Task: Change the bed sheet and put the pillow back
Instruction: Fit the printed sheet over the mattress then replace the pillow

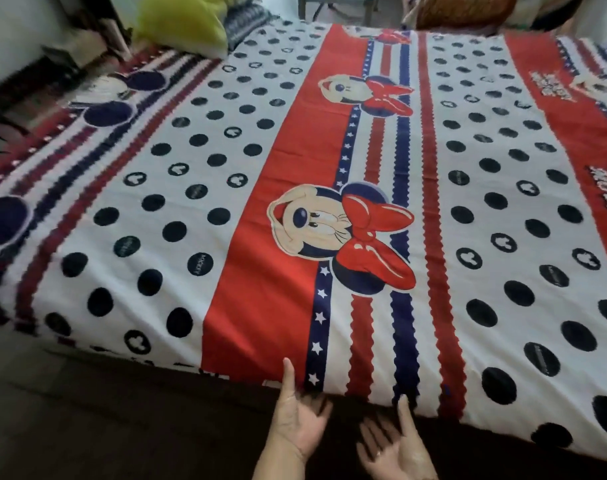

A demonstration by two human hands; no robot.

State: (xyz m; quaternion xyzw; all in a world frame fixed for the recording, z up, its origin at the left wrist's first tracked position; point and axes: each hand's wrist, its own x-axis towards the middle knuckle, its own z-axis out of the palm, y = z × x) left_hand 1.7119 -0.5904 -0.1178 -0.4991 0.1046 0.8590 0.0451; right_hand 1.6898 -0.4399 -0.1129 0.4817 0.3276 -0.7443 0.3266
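Head view: the sheet, white with black dots, red bands and a cartoon mouse, lies smooth over the bed. My left hand and right hand are spread palm-up at its near edge, holding nothing. The yellow pillow sits far left.

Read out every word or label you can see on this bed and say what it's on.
"MICKEY": sideways on a dark dot of the bed sheet.
Other lettered dots: too blurred to read.
Big lettering on the red band at the right: blurred and cut off, unreadable.
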